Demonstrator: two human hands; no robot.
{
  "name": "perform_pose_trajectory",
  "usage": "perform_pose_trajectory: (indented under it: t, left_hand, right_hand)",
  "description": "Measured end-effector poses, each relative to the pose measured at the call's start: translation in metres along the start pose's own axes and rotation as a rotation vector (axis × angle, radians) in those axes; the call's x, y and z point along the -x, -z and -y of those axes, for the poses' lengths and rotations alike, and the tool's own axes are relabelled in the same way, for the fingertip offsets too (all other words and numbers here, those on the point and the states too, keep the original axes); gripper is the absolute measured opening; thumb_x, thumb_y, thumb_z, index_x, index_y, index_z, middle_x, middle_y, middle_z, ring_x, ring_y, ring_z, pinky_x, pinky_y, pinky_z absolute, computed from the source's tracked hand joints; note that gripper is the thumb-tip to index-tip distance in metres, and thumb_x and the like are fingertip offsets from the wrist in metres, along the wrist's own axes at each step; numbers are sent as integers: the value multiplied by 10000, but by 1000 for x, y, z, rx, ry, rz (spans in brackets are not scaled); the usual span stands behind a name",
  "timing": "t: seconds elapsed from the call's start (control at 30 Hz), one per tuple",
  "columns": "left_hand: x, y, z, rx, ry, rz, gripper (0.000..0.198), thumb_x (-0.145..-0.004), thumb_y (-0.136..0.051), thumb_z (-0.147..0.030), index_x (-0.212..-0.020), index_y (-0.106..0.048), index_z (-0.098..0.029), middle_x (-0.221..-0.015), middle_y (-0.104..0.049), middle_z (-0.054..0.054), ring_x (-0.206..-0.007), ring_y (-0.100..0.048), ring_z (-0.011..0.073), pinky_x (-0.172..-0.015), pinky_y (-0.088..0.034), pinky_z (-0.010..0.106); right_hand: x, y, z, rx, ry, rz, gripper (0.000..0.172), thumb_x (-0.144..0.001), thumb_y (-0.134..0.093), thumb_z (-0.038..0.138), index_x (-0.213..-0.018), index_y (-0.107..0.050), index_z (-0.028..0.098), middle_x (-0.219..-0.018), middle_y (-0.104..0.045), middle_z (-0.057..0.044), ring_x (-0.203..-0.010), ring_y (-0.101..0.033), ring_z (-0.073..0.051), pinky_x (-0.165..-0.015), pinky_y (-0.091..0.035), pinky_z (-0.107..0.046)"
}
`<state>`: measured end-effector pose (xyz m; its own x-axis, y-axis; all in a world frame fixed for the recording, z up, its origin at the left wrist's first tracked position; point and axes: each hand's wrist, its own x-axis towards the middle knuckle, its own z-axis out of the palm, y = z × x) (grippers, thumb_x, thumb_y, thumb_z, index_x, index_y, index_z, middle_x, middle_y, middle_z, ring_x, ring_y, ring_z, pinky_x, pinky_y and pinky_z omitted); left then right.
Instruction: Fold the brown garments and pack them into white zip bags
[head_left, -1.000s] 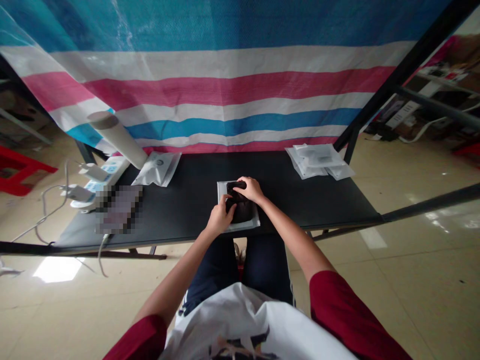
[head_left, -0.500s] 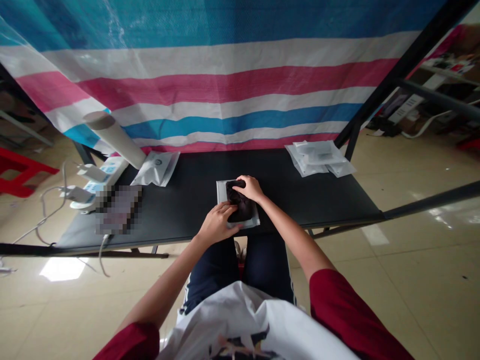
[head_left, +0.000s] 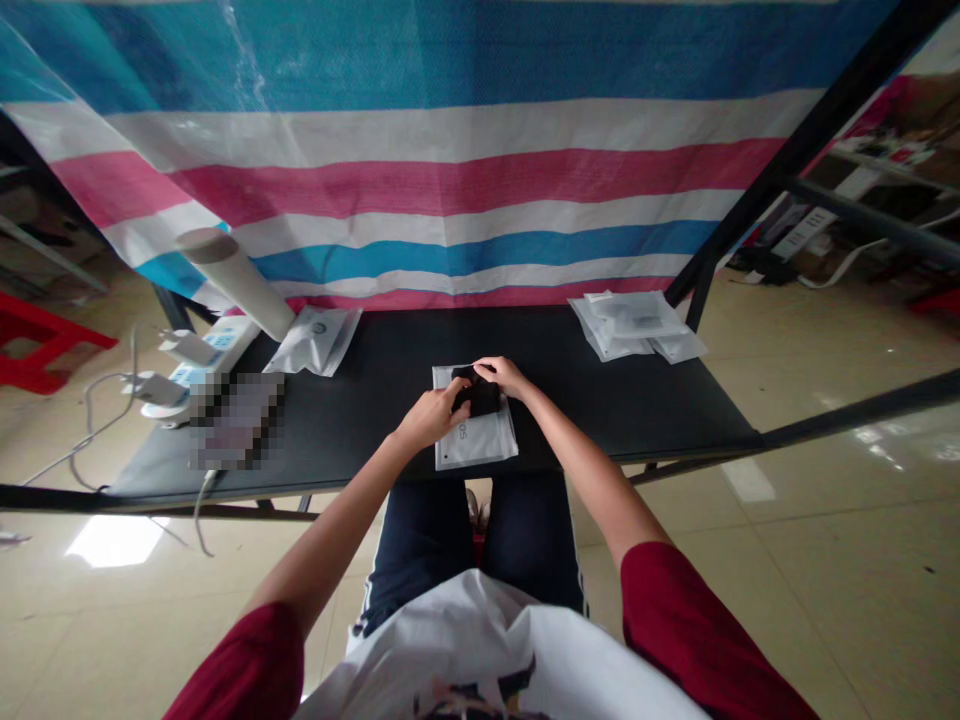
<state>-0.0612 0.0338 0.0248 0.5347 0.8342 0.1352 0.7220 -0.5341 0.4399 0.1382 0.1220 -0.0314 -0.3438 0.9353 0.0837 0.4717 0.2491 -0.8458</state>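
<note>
The dark bundle lies on the top end of a white printed bag; it isn't visibly inside, and the bag's lower half looks flat and unfilled. The left grip and right grip are both clenched on the bundle from either side, so much of it is hidden. On the counter, a stack of bags and 1 lone bag lie well apart.

L hand, R hand: blk item
</note>
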Motion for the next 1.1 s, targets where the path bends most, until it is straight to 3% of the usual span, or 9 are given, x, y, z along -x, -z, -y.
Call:
perform_pose_trajectory:
  t: [0.13, 0.2, 0.37, 0.5, 0.63, 0.73, 0.87, 0.97, 1.1]
  left_hand:
    - [-29, -4, 14, 8, 46, -99, 326, -981, -395, -370, -1221, -544, -208, -1145, -677, 89, -1021, -672, 245, -856, -516, 343]
    - [-39, -10, 18, -4, 106, -112, 301, -975, -417, -379, -1165, -569, -203, -1102, -683, 91, -999, -673, 247, -844, -517, 344]
    - [-41, -14, 19, -63, 278, -274, 290, -917, -534, -414, -1098, -553, -188, -1073, -636, 114, -973, -639, 253, -811, -512, 352]
    - [-22, -9, -3, -105, 267, -434, 223, -914, -523, -371, -1055, -537, -199, -1010, -620, 92, -957, -611, 234, -776, -487, 325]
    - [0, -18, -43, 9, 190, -305, 150, -934, -473, -339, -925, -548, -209, -798, -628, 18, -703, -604, 159, -641, -433, 266]
    - [5, -35, -66, 40, 125, -152, 169, -937, -465, -327, -866, -557, -204, -805, -650, 28, -721, -617, 161, -652, -430, 267]
    - [3, -52, -74, -26, 155, -34, 241, -947, -463, -407, -941, -579, -196, -855, -671, 73, -901, -638, 226, -738, -461, 303]
    - [3, -54, -68, -96, 268, 8, 365, -941, -439, -517, -1025, -581, -192, -824, -666, 83, -905, -650, 251, -719, -470, 318]
    - [5, -50, -58, -153, 349, 80, 317, -924, -465, -453, -1052, -604, -199, -866, -676, 85, -821, -666, 234, -685, -464, 309]
  right_hand:
    - [-3, 7, -2, -253, -80, 83, 681, -951, -279, 658, -982, -769, 185, -965, -760, -62, -1015, -676, -244, -975, -457, -374]
    - [-2, 9, -2, -314, -92, 108, 757, -929, -229, 715, -975, -773, 189, -968, -758, -70, -1038, -668, -248, -999, -441, -382]
    - [5, 9, 6, -113, -28, 82, 514, -741, -709, 584, -1086, -724, 204, -1035, -738, -49, -993, -667, -232, -898, -478, -333]
    - [10, 11, 19, 136, 24, 86, 482, -737, -743, 501, -1124, -684, 221, -1022, -730, -50, -971, -672, -228, -837, -477, -305]
    - [14, 14, 36, 404, -67, 68, 539, -735, -752, 497, -1174, -629, 208, -1011, -718, -105, -961, -669, -282, -808, -474, -338]
    - [19, 15, 47, 391, -74, 55, 498, -735, -766, 435, -1153, -603, 221, -1003, -705, -92, -932, -664, -268, -809, -475, -348]
    - [28, 22, 53, 92, 61, -102, 624, -611, -824, 254, -1179, -567, 246, -1092, -661, -51, -978, -633, -223, -878, -467, -353]
    - [40, 29, 50, -382, -14, -290, 746, -506, -841, 218, -1193, -551, 241, -1021, -669, -18, -919, -638, -197, -872, -485, -350]
    - [65, 30, 48, -1085, -190, -322, 416, -558, -774, 259, -943, -627, 207, -864, -702, -9, -862, -658, -205, -826, -528, -354]
